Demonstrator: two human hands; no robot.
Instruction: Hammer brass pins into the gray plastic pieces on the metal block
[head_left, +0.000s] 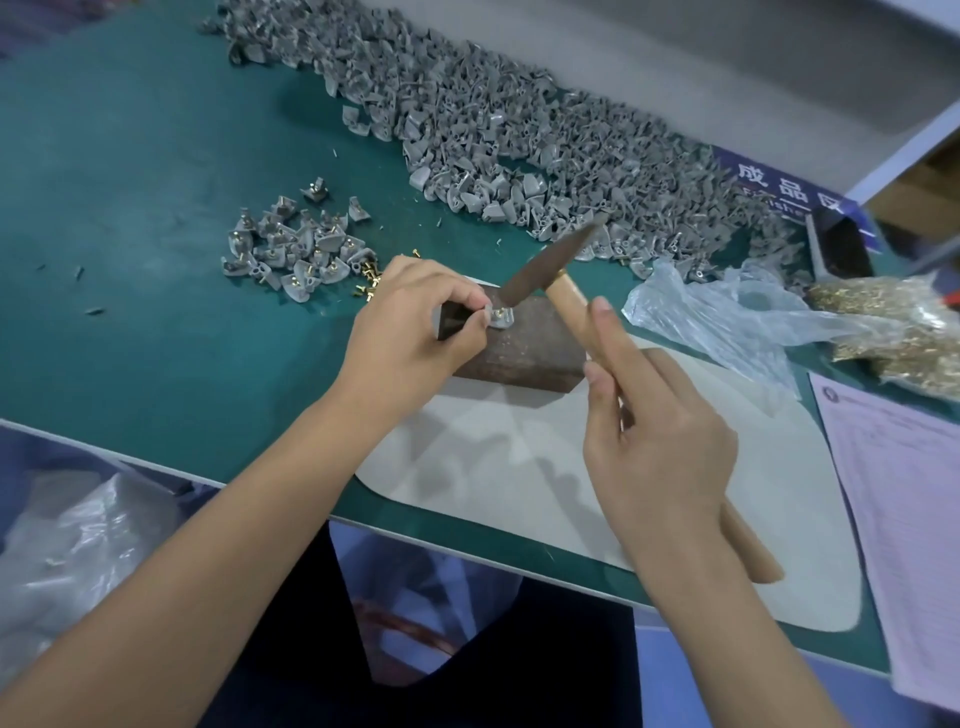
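Observation:
A gray plastic piece (500, 318) with a brass pin in it lies on the dark metal block (519, 348) at mid-table. My left hand (415, 327) pinches that piece at its left edge. My right hand (654, 431) grips the wooden handle of a hammer (550, 265), index finger stretched along the handle. The hammer's dark head is blurred and slants over the block, its lower end right beside the pin.
A long heap of gray pieces (493, 130) runs along the back. A small pile of pinned pieces (291, 249) and loose brass pins (371, 275) lie left of the block. Plastic bags of brass pins (883, 322) and a paper form (904, 509) sit at the right. The block stands on a gray mat (519, 467).

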